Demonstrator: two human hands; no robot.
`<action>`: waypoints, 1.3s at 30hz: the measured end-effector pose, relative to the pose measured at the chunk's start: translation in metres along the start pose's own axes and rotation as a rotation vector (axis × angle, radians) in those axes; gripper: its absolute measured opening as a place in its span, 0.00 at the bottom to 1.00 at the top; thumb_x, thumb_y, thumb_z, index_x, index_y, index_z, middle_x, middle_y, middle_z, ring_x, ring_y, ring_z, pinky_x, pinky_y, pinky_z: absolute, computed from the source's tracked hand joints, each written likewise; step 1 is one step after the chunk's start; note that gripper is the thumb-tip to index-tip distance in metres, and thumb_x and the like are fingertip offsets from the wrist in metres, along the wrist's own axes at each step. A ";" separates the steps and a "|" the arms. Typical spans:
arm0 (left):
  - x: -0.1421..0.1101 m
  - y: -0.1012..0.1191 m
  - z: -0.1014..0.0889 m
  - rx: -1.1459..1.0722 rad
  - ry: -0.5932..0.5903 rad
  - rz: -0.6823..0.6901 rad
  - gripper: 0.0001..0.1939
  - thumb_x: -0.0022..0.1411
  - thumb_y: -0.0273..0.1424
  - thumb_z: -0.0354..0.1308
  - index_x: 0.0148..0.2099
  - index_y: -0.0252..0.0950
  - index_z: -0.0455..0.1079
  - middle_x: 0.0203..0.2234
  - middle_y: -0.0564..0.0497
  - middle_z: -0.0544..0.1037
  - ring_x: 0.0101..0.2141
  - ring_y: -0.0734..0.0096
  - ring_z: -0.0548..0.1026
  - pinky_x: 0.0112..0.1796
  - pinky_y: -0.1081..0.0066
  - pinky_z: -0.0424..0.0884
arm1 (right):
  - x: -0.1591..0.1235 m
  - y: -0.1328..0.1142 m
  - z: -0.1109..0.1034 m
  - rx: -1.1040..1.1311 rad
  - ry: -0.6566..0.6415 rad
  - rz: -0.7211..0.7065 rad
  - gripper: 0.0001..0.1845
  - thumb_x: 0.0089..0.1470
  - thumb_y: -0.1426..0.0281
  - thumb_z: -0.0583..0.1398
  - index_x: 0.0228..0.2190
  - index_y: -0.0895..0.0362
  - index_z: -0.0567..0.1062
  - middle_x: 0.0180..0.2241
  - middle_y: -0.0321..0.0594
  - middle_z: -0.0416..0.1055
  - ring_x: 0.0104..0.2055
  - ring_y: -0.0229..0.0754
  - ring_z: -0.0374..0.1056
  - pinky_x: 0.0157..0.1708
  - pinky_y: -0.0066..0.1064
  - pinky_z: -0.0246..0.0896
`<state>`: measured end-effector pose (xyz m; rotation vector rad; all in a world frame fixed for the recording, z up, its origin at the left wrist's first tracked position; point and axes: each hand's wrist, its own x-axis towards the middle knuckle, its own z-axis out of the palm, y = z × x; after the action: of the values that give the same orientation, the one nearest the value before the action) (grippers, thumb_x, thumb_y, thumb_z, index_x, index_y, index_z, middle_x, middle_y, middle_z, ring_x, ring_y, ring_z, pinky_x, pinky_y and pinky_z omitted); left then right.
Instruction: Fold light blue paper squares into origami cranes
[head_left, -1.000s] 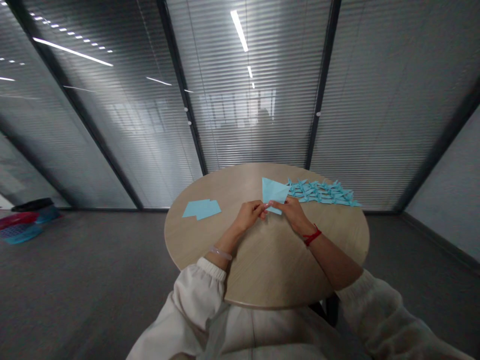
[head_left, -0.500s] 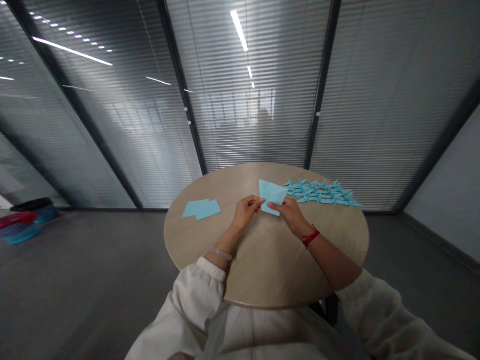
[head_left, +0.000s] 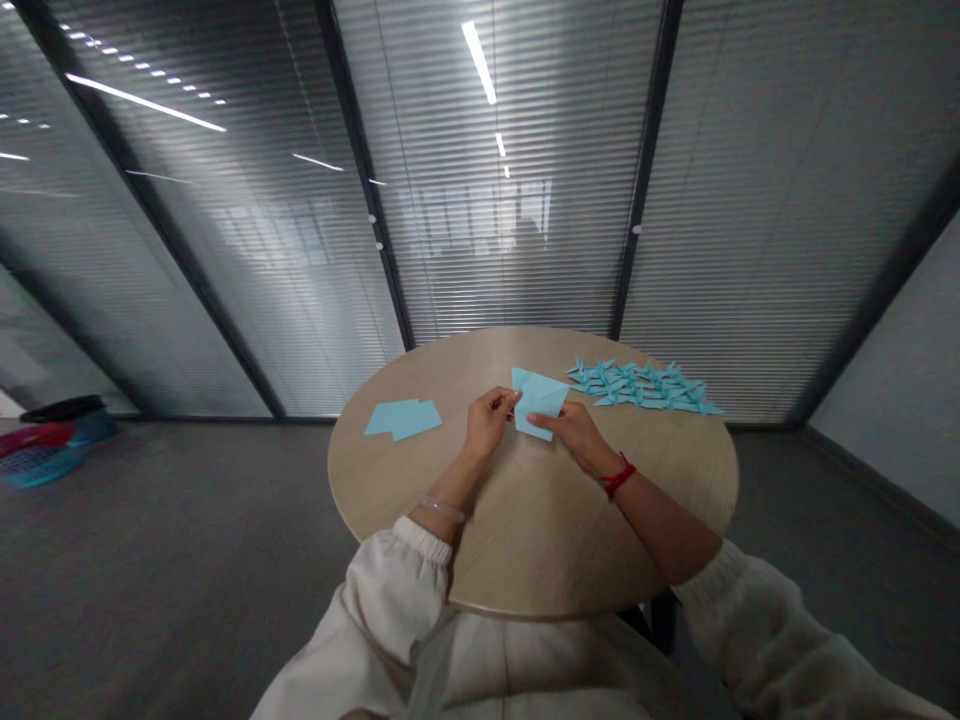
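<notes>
Nearest me: pale sleeves (head_left: 386,595), both forearms over the near rim of the round bench (head_left: 540,545). Clear bracelet (head_left: 442,508) on the left wrist, red band (head_left: 618,476) on the right.

Next out, the left hand (head_left: 486,425) and right hand (head_left: 581,435), angled in toward each other. Between them, a light-blue paper (head_left: 541,398), tilted up off the bench. It lies to the right of the left fingers (head_left: 502,400) and to the left of, and slightly beyond, the right palm. Left fingers bunched, pinching at its left edge; exact grip underneath hidden. Right thumb (head_left: 539,419) pressed flat on the paper's face, other right fingers behind it, mostly out of sight, so the sheet is pinched there too. Right hand has more of it; left only meets the edge. No clear long axis: squarish, skewed, one corner pointing up-left, another to the right. Creases too faint to call.

Further left, well apart from the left hand: overlapping blue sheets (head_left: 405,418), flat. Beyond the right hand, not touching: rows of folded blue paper pieces (head_left: 641,385), spiky, packed together.

Back: blinds (head_left: 517,260) behind glass; far left on the floor, a basket (head_left: 37,465), blurry.
</notes>
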<state>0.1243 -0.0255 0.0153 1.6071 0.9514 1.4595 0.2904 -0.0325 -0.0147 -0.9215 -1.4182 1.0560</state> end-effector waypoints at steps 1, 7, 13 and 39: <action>0.000 0.000 0.000 0.015 0.011 0.002 0.25 0.48 0.53 0.62 0.28 0.33 0.72 0.19 0.54 0.71 0.23 0.74 0.68 0.27 0.73 0.67 | 0.000 -0.001 0.000 -0.003 -0.011 -0.011 0.24 0.39 0.59 0.70 0.38 0.59 0.81 0.39 0.45 0.79 0.40 0.50 0.75 0.45 0.41 0.66; 0.000 0.002 0.000 -0.037 0.028 -0.042 0.24 0.46 0.51 0.64 0.28 0.33 0.74 0.20 0.53 0.72 0.24 0.73 0.69 0.29 0.72 0.69 | -0.002 -0.004 0.001 0.007 -0.022 -0.008 0.24 0.39 0.60 0.70 0.39 0.60 0.80 0.40 0.45 0.79 0.40 0.49 0.75 0.45 0.42 0.67; 0.000 0.001 -0.001 -0.115 0.052 -0.047 0.22 0.46 0.49 0.66 0.28 0.32 0.74 0.20 0.54 0.70 0.24 0.76 0.66 0.29 0.74 0.67 | -0.003 -0.002 0.004 -0.001 -0.067 0.025 0.24 0.38 0.59 0.70 0.37 0.60 0.81 0.39 0.44 0.79 0.38 0.48 0.75 0.44 0.42 0.67; 0.001 0.000 -0.003 -0.213 0.145 -0.081 0.22 0.48 0.49 0.65 0.27 0.32 0.72 0.20 0.54 0.67 0.23 0.76 0.63 0.27 0.74 0.63 | -0.001 0.003 0.003 -0.018 -0.122 0.028 0.24 0.37 0.57 0.70 0.34 0.61 0.80 0.35 0.45 0.79 0.34 0.46 0.73 0.38 0.37 0.67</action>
<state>0.1212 -0.0249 0.0162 1.3097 0.8967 1.5810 0.2871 -0.0330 -0.0177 -0.9047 -1.5217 1.1381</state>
